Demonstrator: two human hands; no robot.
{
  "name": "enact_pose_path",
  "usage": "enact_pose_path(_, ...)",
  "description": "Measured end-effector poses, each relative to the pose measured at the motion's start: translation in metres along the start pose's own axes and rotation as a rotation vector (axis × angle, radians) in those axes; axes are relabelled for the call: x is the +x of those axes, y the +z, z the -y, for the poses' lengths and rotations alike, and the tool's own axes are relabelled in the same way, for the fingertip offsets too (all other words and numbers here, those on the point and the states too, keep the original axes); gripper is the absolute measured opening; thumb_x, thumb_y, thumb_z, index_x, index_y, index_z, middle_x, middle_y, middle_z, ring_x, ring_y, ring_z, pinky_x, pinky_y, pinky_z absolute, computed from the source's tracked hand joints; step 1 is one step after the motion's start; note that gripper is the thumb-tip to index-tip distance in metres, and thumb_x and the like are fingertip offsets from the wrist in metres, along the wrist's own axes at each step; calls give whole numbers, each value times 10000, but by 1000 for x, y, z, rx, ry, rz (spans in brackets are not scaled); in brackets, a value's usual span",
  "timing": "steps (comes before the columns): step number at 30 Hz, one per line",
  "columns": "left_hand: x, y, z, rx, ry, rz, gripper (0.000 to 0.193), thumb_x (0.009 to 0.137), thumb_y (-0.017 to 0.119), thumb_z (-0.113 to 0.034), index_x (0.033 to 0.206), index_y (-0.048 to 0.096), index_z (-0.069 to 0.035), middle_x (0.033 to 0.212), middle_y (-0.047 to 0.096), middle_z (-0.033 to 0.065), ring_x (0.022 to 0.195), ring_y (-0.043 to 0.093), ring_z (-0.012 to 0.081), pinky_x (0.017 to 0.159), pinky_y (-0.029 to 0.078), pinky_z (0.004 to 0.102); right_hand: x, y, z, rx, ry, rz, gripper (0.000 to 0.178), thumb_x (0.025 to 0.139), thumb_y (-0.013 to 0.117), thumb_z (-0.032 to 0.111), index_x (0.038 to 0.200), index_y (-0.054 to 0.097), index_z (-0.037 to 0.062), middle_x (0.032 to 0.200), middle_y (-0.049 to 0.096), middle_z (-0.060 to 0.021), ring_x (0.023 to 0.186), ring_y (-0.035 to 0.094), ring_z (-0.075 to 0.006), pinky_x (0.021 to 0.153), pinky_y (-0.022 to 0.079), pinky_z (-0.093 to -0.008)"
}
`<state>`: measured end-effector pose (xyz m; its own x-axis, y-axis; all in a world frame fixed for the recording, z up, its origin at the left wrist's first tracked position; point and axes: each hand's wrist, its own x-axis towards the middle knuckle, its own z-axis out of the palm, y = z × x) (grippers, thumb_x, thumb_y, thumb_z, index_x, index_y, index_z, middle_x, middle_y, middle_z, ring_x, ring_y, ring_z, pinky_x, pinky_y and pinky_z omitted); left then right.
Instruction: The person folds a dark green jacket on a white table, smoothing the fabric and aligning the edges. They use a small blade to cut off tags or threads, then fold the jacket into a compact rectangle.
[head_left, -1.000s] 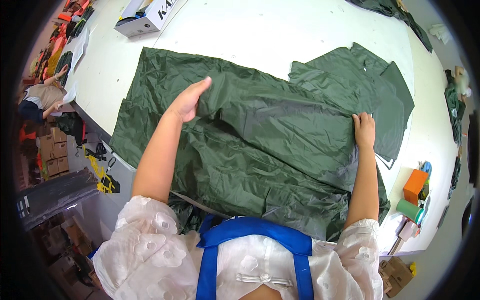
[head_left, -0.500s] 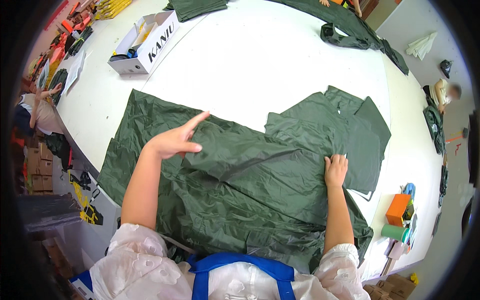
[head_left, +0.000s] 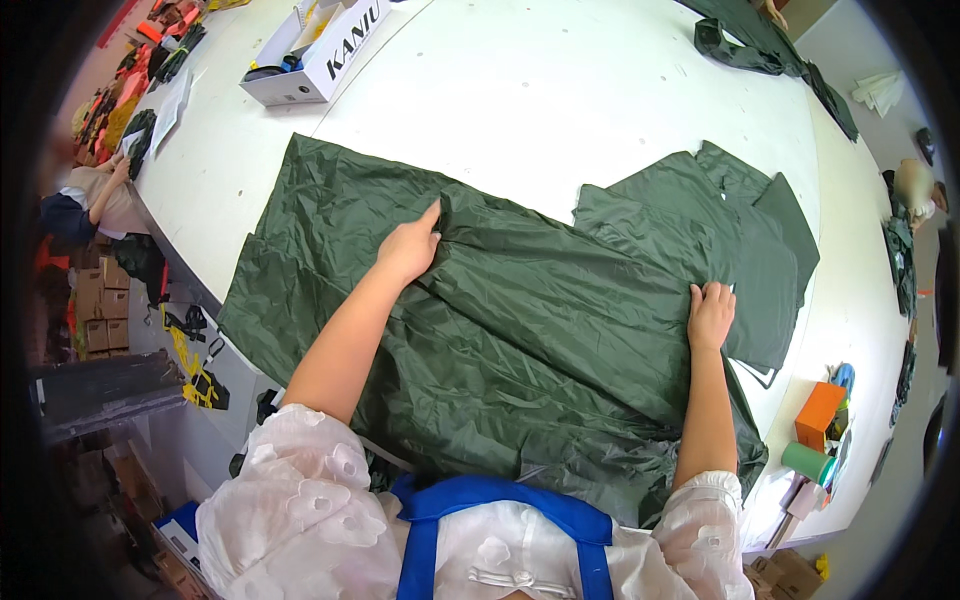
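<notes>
A dark green, thin, shiny garment (head_left: 520, 310), looking like a raincoat, lies spread and wrinkled across the white table in front of me. Its neater, flatter part (head_left: 765, 260) with a collar-like end is at the right. My left hand (head_left: 408, 248) rests on the cloth near its far edge, index finger stretched out and thumb apart. My right hand (head_left: 712, 318) lies on the cloth beside the flat part, fingertips pressing down and thumb apart. Neither hand grips the cloth. A thin white corner (head_left: 755, 372) pokes out from under the flat part.
The white table (head_left: 500, 90) carries an open white box (head_left: 320, 65) with small items at the far left. At the right stand an orange box (head_left: 820, 412) and a green cylinder (head_left: 808, 462). More dark green garments (head_left: 745, 45) lie far right. A co-worker (head_left: 100, 205) is at the left.
My left hand has come down onto the cloth, shifting right and away from me. A raised fold there now lies flatter. My right hand stays at the same spot on the cloth; the whole view has shifted.
</notes>
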<state>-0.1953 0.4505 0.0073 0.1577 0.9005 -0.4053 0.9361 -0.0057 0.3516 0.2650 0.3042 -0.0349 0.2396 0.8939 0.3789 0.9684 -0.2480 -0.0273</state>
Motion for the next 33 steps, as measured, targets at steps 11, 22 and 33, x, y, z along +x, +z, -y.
enact_pose_path(11,70,31,-12,244,455,-281,449,911,467,-201,1357,452,-161,1404,421,39,1324,344,270,1133,163,505,0,-3,-11,130,-18,163,194,854,616,175,974,535,46,957,533,-130,889,492,-319,789,405,-408)
enact_pose_path(22,88,-62,-28,494,408,235,211,738,652,-95,945,609,-105,972,632,101,985,586,298,849,431,449,27,-106,-2,228,-44,553,257,669,612,75,899,539,-14,811,576,-202,778,579,-348,713,456,-405)
enact_pose_path(33,-234,-3,138,176,823,-577,177,660,594,-68,827,552,-106,884,514,59,794,521,264,658,414,371,-232,-245,66,235,-358,299,357,517,547,-36,857,502,62,783,470,-139,787,479,-347,741,385,-443)
